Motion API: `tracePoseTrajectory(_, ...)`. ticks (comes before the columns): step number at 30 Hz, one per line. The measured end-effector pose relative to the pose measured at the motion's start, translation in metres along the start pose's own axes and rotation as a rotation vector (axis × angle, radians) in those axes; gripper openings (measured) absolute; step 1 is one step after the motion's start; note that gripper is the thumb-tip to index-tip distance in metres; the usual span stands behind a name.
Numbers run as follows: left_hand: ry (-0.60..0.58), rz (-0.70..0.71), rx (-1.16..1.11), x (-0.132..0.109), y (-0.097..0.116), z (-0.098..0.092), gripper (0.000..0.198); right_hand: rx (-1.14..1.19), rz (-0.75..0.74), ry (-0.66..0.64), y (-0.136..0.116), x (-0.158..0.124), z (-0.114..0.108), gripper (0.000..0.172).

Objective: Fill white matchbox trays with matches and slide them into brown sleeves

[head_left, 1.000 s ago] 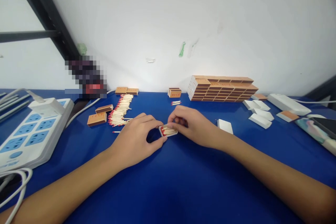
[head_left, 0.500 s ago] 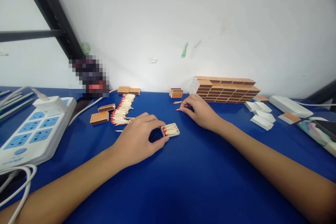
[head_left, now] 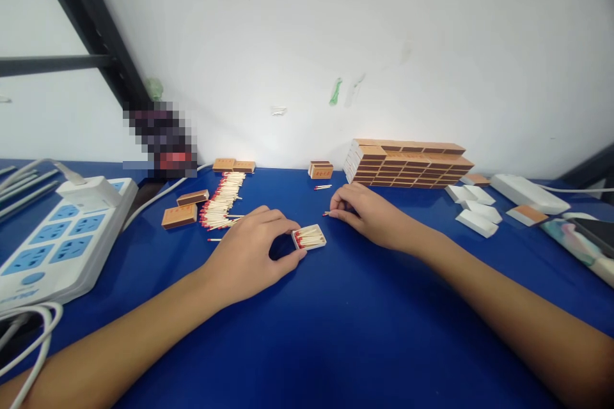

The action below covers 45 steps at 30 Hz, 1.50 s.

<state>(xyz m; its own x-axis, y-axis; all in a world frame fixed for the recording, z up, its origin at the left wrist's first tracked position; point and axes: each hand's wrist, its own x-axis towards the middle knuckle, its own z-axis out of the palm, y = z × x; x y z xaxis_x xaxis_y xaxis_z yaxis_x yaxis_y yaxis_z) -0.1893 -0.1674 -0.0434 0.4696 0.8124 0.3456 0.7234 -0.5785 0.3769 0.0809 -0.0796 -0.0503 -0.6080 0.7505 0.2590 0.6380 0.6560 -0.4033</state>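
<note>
Between the thumb and fingers of my left hand [head_left: 254, 255] is a white matchbox tray [head_left: 322, 243] on the table, with red-tipped matches [head_left: 309, 236] lying in it. My right hand [head_left: 367, 211], to the right of and beyond the tray, pinches a match [head_left: 327, 213] whose red head points left. A couple of loose matches [head_left: 323, 187] lie on the table beyond that hand. Left of my left hand spreads a large pile of matches [head_left: 223, 201], partly hidden by the hand.
Stacked matchboxes [head_left: 412, 166] stand against the wall, with more matchboxes [head_left: 320, 170] nearby and at left [head_left: 180, 216]. White empty trays [head_left: 477, 222] lie right, near a white device [head_left: 530, 193] and a phone [head_left: 592, 233]. A power strip [head_left: 71, 236] with cables occupies the left.
My right hand has drawn the match slightly nearer to me, away from the loose matches by the wall. My left hand stays on the tray. The view has shifted slightly.
</note>
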Motion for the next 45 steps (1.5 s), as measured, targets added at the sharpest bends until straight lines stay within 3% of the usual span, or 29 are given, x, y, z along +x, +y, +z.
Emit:
tracePoseTrajectory(11,-0.001,0.0,0.002,-0.001,-0.001,-0.001,0.024,0.052,0.019,-0.001,0.002,0.001,-0.003,0.025)
tracePoseTrajectory(17,-0.004,0.006,0.005,0.0,-0.001,-0.001,0.024,0.201,0.179,0.059,-0.004,-0.002,-0.008,0.026)
tracePoseTrajectory(23,0.0,0.012,0.01,0.0,-0.002,-0.001,0.024,0.297,0.166,0.102,-0.007,0.0,-0.009,0.031)
tracePoseTrajectory(30,0.001,0.019,0.014,0.0,-0.003,0.0,0.025,0.499,0.308,0.133,0.001,0.0,-0.01,0.033)
tracePoseTrajectory(39,0.005,0.022,0.025,0.0,-0.003,0.0,0.024,0.257,0.288,-0.045,0.007,-0.003,-0.014,0.032)
tracePoseTrajectory(45,0.005,0.02,0.032,0.0,-0.003,0.0,0.025,0.215,0.204,-0.071,0.005,-0.004,-0.013,0.029)
